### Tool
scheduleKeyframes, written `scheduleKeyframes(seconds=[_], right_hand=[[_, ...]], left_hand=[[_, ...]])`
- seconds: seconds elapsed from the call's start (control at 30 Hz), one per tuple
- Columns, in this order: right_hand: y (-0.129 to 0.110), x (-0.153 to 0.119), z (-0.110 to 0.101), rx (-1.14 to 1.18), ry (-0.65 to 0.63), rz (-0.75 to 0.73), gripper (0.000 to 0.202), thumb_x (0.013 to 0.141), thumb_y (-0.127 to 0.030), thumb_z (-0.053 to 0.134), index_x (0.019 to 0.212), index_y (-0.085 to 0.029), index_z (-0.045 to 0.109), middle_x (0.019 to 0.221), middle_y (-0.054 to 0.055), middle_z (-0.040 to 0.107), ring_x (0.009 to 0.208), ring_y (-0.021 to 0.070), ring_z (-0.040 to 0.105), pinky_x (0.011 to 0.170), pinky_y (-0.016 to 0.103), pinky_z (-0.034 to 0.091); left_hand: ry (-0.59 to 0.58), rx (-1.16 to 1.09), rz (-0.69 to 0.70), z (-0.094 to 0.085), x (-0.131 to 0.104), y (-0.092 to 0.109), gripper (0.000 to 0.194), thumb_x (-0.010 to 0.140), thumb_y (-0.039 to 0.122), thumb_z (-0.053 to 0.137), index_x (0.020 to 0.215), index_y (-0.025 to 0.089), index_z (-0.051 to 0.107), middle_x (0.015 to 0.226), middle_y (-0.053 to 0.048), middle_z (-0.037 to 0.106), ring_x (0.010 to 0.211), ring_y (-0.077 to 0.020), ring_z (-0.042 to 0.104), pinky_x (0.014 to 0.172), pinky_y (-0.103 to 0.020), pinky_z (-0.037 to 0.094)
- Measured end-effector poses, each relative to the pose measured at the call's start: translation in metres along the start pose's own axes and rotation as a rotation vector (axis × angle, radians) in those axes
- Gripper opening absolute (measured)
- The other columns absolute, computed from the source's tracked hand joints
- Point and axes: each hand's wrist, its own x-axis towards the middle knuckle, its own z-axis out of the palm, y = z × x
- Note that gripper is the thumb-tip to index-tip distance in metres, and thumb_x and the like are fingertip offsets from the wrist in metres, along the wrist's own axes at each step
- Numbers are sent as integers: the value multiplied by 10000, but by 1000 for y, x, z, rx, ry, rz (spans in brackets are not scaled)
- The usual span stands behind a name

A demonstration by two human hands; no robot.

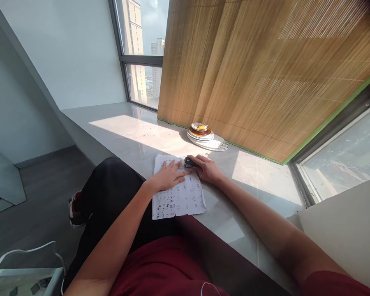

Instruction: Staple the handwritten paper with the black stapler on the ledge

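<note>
Sheets of white paper (187, 198) with handwriting in columns lie on the pale sill, their lower edge reaching past its front edge over my lap. My left hand (169, 176) rests flat on the paper with its fingers spread, holding nothing. At the paper's upper right edge, my right hand (207, 167) is closed around a small black stapler (189, 163). Part of the stapler is hidden under my fingers. The fingertips of my left hand come close to it.
Beyond the paper, stacked plates (200, 137) stand on the tiled sill (120, 127) with a small yellow item (202, 127) on top. A bamboo blind (234, 74) hangs behind them. At lower left is a pale bin (24, 275) with a white cable.
</note>
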Motion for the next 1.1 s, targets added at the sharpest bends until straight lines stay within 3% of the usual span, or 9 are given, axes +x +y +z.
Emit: scheduleKeyframes(seconds=[0.17,0.23,0.33,0.5,0.6,0.7,0.93,1.03,1.1], right_hand=[[19,-6,1,41,250,253,546,940,-237,612,1485,-248,636,1148,94,718,1038,285,666,878,378,558],[10,-4,-4,43,405,323,523,942,-251,606,1464,-237,639,1155,108,708,1041,299,669,888,416,572],[-23,7,-10,124,531,301,506,957,-237,589,1463,-242,590,1246,122,684,1116,302,663,951,447,569],[-84,31,17,339,331,196,509,921,-185,615,1415,-266,518,1315,105,655,1169,276,647,1009,443,551],[-94,36,36,377,207,208,538,906,-156,601,1420,-270,492,1316,100,648,1192,277,634,1028,453,539],[-80,24,37,360,189,257,574,892,-141,598,1435,-277,470,1324,97,647,1206,278,628,1041,458,526],[-19,-4,8,200,146,490,484,878,-195,641,1345,-243,526,1236,123,710,1073,293,687,914,437,555],[3,-2,-6,257,6,463,439,905,-376,714,1304,-245,584,1148,96,757,986,271,723,824,379,574],[19,2,-15,305,-58,462,400,997,-545,597,1249,-237,642,1032,79,774,886,248,742,749,349,584]], left_hand=[[65,7,34,1,0,-1,461,1110,570,461,1542,471,589,1795,-14,276,1667,-438,137,1272,-785,126],[214,-9,69,-2,0,-5,433,1104,535,504,1493,415,652,1749,-44,382,1636,-405,272,1284,-722,216],[560,-55,68,-13,-2,-19,384,1123,427,475,1361,294,746,1537,-93,629,1468,-320,529,1217,-566,416],[910,-64,-113,-20,-10,-57,317,1061,261,476,1070,198,787,1090,-117,760,1092,-299,677,994,-465,549],[1003,-89,-207,-16,-12,-73,285,1025,221,489,957,198,765,999,-111,747,1002,-288,676,947,-438,550],[1024,-119,-213,-13,-12,-77,266,1005,209,501,913,202,751,963,-95,728,939,-268,671,899,-409,549],[971,-222,-243,-11,-10,-75,257,975,224,527,844,207,748,952,-86,686,920,-247,676,858,-373,549],[976,-246,-253,-12,-10,-76,259,963,237,532,838,204,756,951,-85,685,895,-240,671,830,-367,544],[994,-264,-260,-12,-10,-77,263,960,241,530,831,207,757,939,-82,685,885,-238,669,818,-362,543]])
